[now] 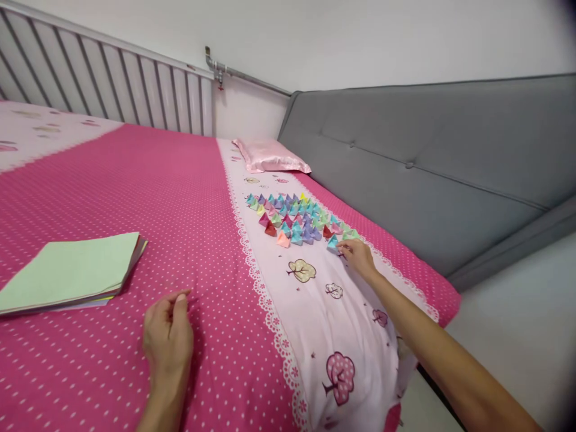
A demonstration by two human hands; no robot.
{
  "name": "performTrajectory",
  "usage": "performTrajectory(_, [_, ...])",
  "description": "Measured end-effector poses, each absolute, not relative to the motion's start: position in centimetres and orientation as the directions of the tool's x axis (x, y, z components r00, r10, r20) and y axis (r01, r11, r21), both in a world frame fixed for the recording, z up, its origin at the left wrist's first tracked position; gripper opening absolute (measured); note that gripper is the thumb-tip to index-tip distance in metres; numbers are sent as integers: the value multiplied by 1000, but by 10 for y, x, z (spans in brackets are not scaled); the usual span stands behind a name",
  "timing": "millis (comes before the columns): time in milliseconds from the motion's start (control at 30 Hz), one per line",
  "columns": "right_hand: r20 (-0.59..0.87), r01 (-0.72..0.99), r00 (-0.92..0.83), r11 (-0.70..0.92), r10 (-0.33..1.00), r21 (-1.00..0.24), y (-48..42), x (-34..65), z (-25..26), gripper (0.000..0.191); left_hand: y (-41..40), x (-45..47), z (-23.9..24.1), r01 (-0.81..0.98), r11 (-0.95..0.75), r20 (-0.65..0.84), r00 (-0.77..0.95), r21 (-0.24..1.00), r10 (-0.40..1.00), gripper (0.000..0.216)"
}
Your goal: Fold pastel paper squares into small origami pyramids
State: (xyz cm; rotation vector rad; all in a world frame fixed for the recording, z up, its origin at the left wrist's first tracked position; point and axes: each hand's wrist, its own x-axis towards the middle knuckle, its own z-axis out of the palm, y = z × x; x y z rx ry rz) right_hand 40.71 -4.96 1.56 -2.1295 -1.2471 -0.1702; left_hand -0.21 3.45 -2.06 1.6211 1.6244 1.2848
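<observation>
Rows of small folded paper boats [297,215] in many colours stand close together on the pale printed strip of the bedspread. At the near right of the group, my right hand [357,257] pinches the edge of a light blue paper boat [332,243], which rests on the cloth. My left hand [168,333] lies on the pink dotted part of the bedspread, its fingers loosely curled and apart from the thumb, with nothing visible in it. To its left is a stack of coloured paper [72,270], pale green on top.
A pink satin pillow [272,156] lies at the far end of the bed. A grey padded headboard [427,144] runs along the right side. A white radiator [103,78] and a pipe [252,77] are against the wall. The bed's edge drops off at the lower right.
</observation>
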Motion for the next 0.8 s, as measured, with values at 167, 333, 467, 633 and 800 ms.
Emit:
performTrajectory(167, [338, 791, 587, -431, 736, -435, -48, 434, 7, 20, 34, -1, -16, 489, -159, 270, -165, 858, 949, 36])
performTrajectory(333, [301, 777, 611, -482, 732, -405, -42, 438, 2, 20, 33, -1, -14, 524, -113, 238, -178, 844, 955, 38])
performTrajectory(467, [298, 766, 632, -517, 716, -382, -47, 434, 5, 32, 32, -1, -12, 528, -107, 226, -168, 843, 959, 38])
performTrajectory(633, [314, 723, 690, -606, 652, -332, -80, 410, 4, 53, 31, 0, -12, 555, -137, 256, -143, 820, 956, 36])
performTrajectory(800, [266, 718, 696, -652, 667, -244, -129, 377, -13, 60, 28, -1, -16, 557, -232, 347, -109, 798, 931, 33])
